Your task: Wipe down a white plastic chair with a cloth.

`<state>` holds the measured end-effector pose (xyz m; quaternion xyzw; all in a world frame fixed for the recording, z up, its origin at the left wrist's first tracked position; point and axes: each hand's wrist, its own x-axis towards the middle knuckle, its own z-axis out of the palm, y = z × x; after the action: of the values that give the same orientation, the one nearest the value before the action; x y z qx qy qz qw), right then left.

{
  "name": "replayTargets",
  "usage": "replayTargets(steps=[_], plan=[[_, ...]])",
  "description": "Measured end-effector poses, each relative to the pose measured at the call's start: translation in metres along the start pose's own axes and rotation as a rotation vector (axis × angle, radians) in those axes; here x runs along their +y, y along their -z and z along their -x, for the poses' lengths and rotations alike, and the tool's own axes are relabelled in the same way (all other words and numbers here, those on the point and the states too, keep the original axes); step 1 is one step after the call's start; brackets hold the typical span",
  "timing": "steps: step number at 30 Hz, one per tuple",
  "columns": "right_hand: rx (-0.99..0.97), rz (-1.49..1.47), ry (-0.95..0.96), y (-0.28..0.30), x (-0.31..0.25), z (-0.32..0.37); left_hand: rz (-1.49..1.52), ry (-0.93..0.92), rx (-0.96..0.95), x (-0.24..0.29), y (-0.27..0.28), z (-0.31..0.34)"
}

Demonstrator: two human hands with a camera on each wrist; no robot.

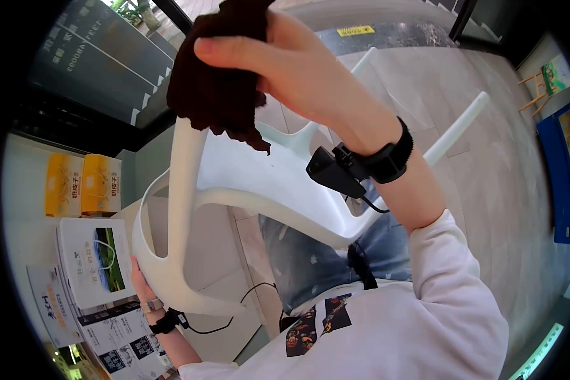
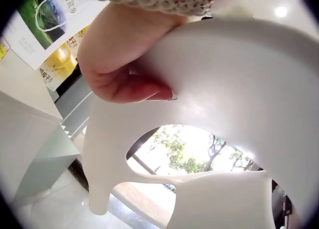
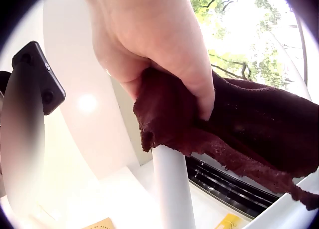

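Note:
A white plastic chair (image 1: 178,266) is tipped over in front of the body, its legs pointing up and away. My left hand (image 1: 140,283) grips the chair's curved back; in the left wrist view the hand (image 2: 127,54) has its fingers curled over the edge of the white plastic (image 2: 239,74). Up at the end of one chair leg (image 3: 172,189), my right hand (image 1: 291,69) holds a dark brown cloth (image 1: 212,95). The cloth (image 3: 249,129) is bunched round the leg's tip under the curled fingers and hangs loosely to one side, covering the tip.
On the left counter stand yellow boxes (image 1: 101,183), a white gift bag (image 1: 76,263) and printed sheets (image 1: 123,339). A blue-framed cabinet (image 1: 562,171) and a small easel (image 1: 536,92) are at the right. A thin cable (image 1: 250,294) runs from the left wrist camera.

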<state>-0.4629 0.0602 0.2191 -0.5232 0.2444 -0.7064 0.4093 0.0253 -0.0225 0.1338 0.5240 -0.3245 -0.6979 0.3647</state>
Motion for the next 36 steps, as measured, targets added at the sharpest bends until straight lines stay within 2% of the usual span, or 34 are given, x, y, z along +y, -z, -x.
replayTargets(steps=[2, 5, 8, 11, 13, 15, 18, 21, 24, 27, 28, 31, 32, 33, 34, 36], plan=[[-0.018, 0.016, 0.002, -0.015, -0.022, 0.004, 0.030, 0.036, -0.047, 0.002, 0.001, 0.016], [-0.018, 0.093, 0.012, -0.025, -0.043, 0.019, 0.058, -0.098, 0.087, -0.034, 0.064, -0.014], [-0.013, 0.237, 0.017, -0.043, -0.056, 0.037, -0.015, -0.120, 0.031, -0.029, 0.056, 0.001], [0.015, 0.242, 0.043, -0.055, -0.042, 0.047, -0.178, -0.245, 0.133, -0.039, 0.060, 0.008], [-0.034, 0.161, -0.010, -0.057, -0.036, 0.050, -0.155, -0.278, 0.142, -0.049, 0.058, 0.011], [-0.053, 0.125, -0.040, -0.061, -0.036, 0.053, 0.026, -0.219, 0.042, -0.057, 0.056, 0.020], [-0.084, 0.009, -0.049, -0.079, -0.040, 0.047, -0.029, -0.271, 0.150, -0.062, 0.057, 0.030], [-0.131, 0.000, -0.045, -0.089, -0.031, 0.034, -0.020, -0.271, 0.193, -0.087, 0.111, -0.008], [-0.144, 0.019, -0.085, -0.094, -0.022, 0.026, -0.028, -0.119, 0.127, -0.106, 0.102, -0.023], [-0.083, 0.015, -0.144, -0.093, 0.006, 0.034, -0.337, -0.145, 0.247, -0.141, 0.108, -0.058], [-0.053, 0.032, -0.232, -0.090, 0.012, 0.040, -0.325, -0.136, 0.251, -0.151, 0.107, -0.065], [-0.060, -0.049, -0.500, -0.084, 0.025, 0.051, -0.845, 0.195, 0.130, -0.179, 0.104, -0.079], [0.061, -0.119, -0.252, -0.091, 0.057, 0.060, -0.810, 0.216, 0.089, -0.192, 0.103, -0.084], [0.118, -0.030, -0.203, -0.090, 0.067, 0.064, -0.772, 0.242, 0.049, -0.211, 0.096, -0.085], [0.118, -0.067, -0.222, -0.090, 0.069, 0.063, -0.735, 0.268, 0.009, -0.223, 0.090, -0.090], [0.154, -0.113, -0.247, -0.089, 0.077, 0.065, -0.686, 0.179, -0.043, -0.229, 0.085, -0.112]])
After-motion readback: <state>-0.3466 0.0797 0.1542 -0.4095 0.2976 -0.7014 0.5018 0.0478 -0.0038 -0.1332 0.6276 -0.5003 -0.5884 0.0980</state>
